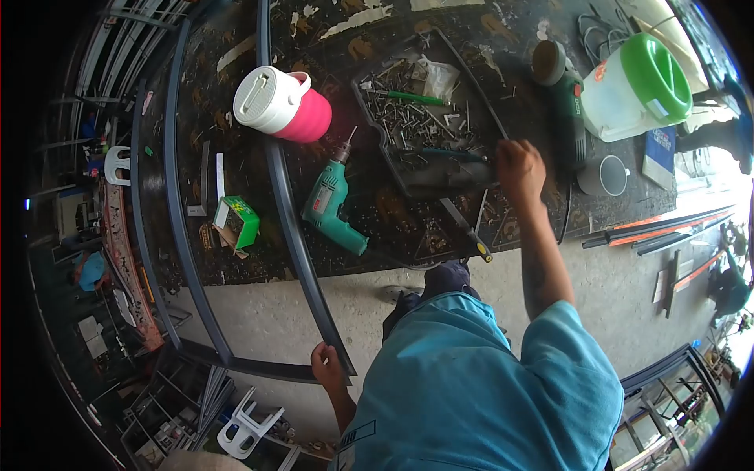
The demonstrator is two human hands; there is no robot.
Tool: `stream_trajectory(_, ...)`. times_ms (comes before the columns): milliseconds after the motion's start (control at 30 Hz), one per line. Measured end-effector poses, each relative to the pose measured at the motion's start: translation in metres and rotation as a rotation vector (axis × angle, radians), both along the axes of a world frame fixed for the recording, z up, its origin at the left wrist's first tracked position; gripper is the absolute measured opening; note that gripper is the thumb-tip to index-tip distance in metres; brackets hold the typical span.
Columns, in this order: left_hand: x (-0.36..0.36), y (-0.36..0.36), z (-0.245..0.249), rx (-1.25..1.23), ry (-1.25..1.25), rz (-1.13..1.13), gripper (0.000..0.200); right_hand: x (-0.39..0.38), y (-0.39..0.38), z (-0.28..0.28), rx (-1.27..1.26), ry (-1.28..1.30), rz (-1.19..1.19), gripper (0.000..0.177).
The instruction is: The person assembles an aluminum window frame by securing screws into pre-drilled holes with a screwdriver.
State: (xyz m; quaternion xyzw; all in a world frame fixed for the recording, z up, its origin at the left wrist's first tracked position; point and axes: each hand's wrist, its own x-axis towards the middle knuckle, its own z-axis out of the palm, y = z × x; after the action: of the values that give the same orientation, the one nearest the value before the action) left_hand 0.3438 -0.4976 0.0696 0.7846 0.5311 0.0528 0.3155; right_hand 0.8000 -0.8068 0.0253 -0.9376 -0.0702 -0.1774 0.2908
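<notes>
While the right hand (pixel 521 169) reaches to the edge of the tray (pixel 416 177) of loose screws (pixel 416 122), the left hand (pixel 328 365) is down at the near corner of the dark metal frame (pixel 294 228).

The right hand's fingers are bent and its grip looks drawn in, but I cannot tell whether it is closed or holds anything; the left grip is also curled, and whether it touches the frame is unclear. On the dark desk (pixel 393 235), the tray also carries a green-handled tool (pixel 416 97) and a clear plastic bag (pixel 438 80). A teal drill (pixel 328 206), bit fitted, lies between tray and frame, near the pink-and-white jug (pixel 287 106). Just below the tray lies a tool with a yellow-and-black handle (pixel 481 247); beyond the right hand are a grinder (pixel 572 118) and a green-lidded jug (pixel 628 94).
</notes>
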Motion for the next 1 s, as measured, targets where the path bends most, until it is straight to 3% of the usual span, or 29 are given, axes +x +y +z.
stream_trajectory(267,0.004,-0.012,0.003,0.000,0.022,-0.001,0.033,0.046,0.003,0.012,-0.419,0.108,0.262,0.016)
stream_trajectory(733,0.010,-0.017,0.001,-0.013,-0.032,0.052,0.029,0.046,0.007,0.013,-0.603,0.104,0.289,0.013)
stream_trajectory(833,0.023,-0.017,0.004,0.018,-0.049,0.044,0.029,0.042,0.011,0.015,-0.494,-0.008,0.232,0.009)
stream_trajectory(900,0.031,-0.020,0.010,0.002,-0.105,0.026,0.030,0.035,0.008,0.010,0.112,0.109,0.224,0.007)
stream_trajectory(933,0.036,-0.022,0.012,0.002,-0.104,0.030,0.030,0.024,0.010,0.021,0.112,0.111,0.228,0.007)
stream_trajectory(1000,0.052,-0.027,0.017,-0.077,-0.204,-0.057,0.030,-0.005,0.020,0.054,0.488,0.508,0.235,0.007)
